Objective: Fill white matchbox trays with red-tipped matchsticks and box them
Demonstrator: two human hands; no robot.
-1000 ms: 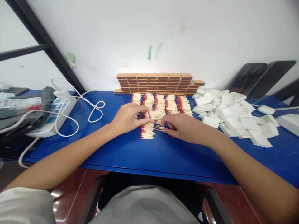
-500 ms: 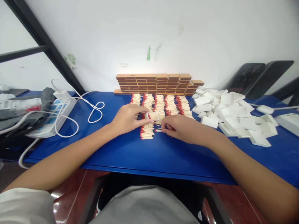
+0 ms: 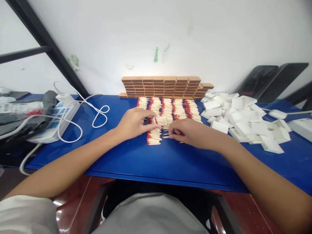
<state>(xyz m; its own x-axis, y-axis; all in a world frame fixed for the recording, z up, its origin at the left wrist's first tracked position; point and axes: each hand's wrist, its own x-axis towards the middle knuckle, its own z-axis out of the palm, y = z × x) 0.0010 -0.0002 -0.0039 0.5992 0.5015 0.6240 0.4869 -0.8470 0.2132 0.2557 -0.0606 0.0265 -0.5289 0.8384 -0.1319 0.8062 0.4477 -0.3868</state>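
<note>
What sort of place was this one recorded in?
Probably an indoor workspace, perhaps a desk in a room: a blue table against a white wall, with a power strip and rows of matches laid out.

Matchboxes (image 3: 161, 87) stand stacked at the rear of the counter (image 3: 156, 165), before the wall (image 3: 156, 32). Rows of matches (image 3: 179, 109) lie directly in front of the stack. A pile of trays (image 3: 243, 120) sits right of the rows. At far left lies a power strip (image 3: 55, 120), a bag (image 3: 31, 109) beside it; a cable (image 3: 100, 112) runs between strip and matches. A single tray (image 3: 161, 121), matches inside, sits over the rows between the hands (image 3: 135, 122).
</note>
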